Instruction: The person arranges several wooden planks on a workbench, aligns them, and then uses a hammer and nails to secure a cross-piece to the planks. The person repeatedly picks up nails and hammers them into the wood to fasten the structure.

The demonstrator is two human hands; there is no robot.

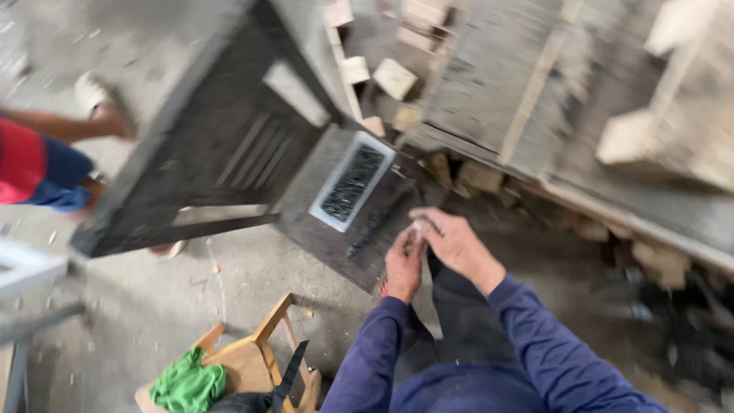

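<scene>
Small pale object (419,227), blurred: pinched between left hand (403,265) and right hand (456,243), fingers closed on it, just beside the white rectangular tray of dark screws (352,182) on a dark board (329,229). Steady, close grip advisable. Green cloth (187,384) well apart.

I see a dark wooden board (329,229) propped at a slant over the grey concrete floor (153,306). A white tray (352,181) full of dark nails lies directly on the board, and a loose row of dark nails (372,227) rests just beside the tray, on the side nearer me. Beyond the tray, small pale wood blocks (394,78) lie scattered. Wood chips dot the floor below the board.
</scene>
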